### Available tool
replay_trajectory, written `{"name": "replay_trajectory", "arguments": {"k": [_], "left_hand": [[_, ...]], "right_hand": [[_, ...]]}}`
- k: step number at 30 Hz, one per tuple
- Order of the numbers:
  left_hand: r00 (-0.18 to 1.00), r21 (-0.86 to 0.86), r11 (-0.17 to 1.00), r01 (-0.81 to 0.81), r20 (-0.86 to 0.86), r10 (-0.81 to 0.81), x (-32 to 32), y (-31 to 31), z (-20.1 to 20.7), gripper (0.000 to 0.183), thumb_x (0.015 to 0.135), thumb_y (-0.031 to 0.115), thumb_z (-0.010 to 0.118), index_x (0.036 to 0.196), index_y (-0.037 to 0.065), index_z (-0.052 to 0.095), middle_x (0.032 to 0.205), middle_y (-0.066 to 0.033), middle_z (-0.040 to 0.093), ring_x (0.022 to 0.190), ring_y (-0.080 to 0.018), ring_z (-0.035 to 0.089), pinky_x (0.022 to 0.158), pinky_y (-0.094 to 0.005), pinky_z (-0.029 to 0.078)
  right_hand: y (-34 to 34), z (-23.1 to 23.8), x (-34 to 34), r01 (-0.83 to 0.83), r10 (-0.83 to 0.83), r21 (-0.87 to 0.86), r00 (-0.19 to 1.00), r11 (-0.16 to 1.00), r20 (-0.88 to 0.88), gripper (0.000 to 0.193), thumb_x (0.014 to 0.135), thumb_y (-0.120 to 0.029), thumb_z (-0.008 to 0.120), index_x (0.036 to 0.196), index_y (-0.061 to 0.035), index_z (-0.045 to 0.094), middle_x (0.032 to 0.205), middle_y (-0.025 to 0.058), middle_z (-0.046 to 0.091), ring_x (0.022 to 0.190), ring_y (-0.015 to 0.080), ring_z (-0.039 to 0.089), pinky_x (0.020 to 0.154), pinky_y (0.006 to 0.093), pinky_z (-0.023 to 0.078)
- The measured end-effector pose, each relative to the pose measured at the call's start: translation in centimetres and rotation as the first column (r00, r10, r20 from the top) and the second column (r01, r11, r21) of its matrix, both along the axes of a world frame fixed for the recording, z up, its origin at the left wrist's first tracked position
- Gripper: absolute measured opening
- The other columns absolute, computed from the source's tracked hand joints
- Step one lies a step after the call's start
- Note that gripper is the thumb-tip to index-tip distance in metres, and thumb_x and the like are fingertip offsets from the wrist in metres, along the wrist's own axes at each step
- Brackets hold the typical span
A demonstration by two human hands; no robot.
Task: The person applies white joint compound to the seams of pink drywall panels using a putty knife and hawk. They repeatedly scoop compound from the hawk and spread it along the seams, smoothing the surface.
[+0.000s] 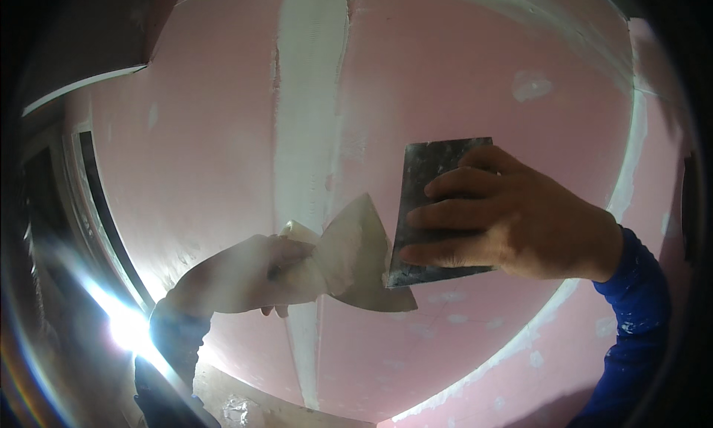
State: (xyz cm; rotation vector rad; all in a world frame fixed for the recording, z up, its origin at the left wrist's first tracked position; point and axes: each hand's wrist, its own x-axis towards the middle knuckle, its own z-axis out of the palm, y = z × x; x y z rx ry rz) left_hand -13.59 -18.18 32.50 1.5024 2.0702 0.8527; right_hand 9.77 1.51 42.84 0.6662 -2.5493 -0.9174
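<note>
My left hand (245, 276) is closed round the handle end of a putty knife (364, 242), which has a wide, flaring blade. Pale compound appears smeared on that blade. My right hand (549, 220) grips a dark rectangular spreader blade (437, 160), with several fingers laid across its face and the thumb hidden. The spreader's lower left corner is at the putty knife's edge; whether they touch I cannot tell. Behind both tools runs a pale plastered joint strip (306, 131) on a pink plasterboard surface (475, 86).
A bright lamp (130, 330) glares at the lower left, beside a dark upright opening (111, 198). Filled patches (532, 86) dot the pink board. Plastered corner seams (627, 160) curve along the right. A dark overhang (96, 34) fills the upper left.
</note>
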Motion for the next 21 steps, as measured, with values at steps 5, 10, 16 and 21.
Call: {"name": "replay_trajectory", "arguments": {"k": [5, 10, 16, 21], "left_hand": [[0.99, 0.094, 0.995, -0.013, 0.143, 0.0, 0.9, -0.3, 1.2, 0.054, 0.087, 0.021, 0.078, 0.132, -0.003, 0.058, 0.078, -0.0099, 0.07, 0.063, -0.0155, 0.069, 0.059, -0.0282, 0.057], [0.975, 0.17, 0.981, -0.091, 0.217, 0.053, 1.7, -1.1, 1.8, 0.052, 0.086, 0.015, 0.076, 0.129, -0.009, 0.057, 0.073, -0.0106, 0.067, 0.059, -0.0152, 0.067, 0.054, -0.0287, 0.055], [0.899, 0.207, 0.891, -0.404, 0.27, 0.345, 0.0, -3.9, 0.7, 0.038, 0.082, 0.001, 0.068, 0.117, -0.01, 0.06, 0.074, -0.0132, 0.068, 0.056, -0.0187, 0.068, 0.048, -0.03, 0.053], [0.828, 0.044, 0.893, -0.448, 0.396, 0.396, -0.7, -4.2, -4.1, 0.046, 0.09, 0.012, 0.071, 0.129, -0.009, 0.057, 0.072, -0.0149, 0.071, 0.057, -0.0165, 0.068, 0.047, -0.0284, 0.051]], "right_hand": [[0.2, -1.2, 0.5, 0.094, -0.093, 0.026, 0.995, 0.995, -0.031, 0.035, 0.081, -0.016, 0.076, 0.115, -0.0265, 0.076, 0.116, -0.0038, 0.069, 0.115, 0.0192, 0.06, 0.103, 0.0378, 0.043], [0.0, -0.2, 1.3, 0.116, -0.114, -0.051, 0.993, 0.992, 0.036, 0.038, 0.076, -0.014, 0.079, 0.111, -0.026, 0.077, 0.114, -0.004, 0.069, 0.112, 0.018, 0.06, 0.106, 0.0392, 0.041], [0.8, 9.3, 1.6, 0.185, -0.099, 0.343, 0.962, 0.921, -0.254, 0.05, 0.07, 0.006, 0.073, 0.112, -0.021, 0.077, 0.119, -0.0012, 0.07, 0.124, 0.021, 0.058, 0.113, 0.043, 0.038], [1.5, 18.5, -3.5, 0.328, -0.068, 0.435, 0.855, 0.839, -0.514, 0.044, 0.089, 0.001, 0.061, 0.127, -0.0205, 0.07, 0.135, -0.0003, 0.065, 0.128, 0.0201, 0.05, 0.117, 0.043, 0.032]]}}
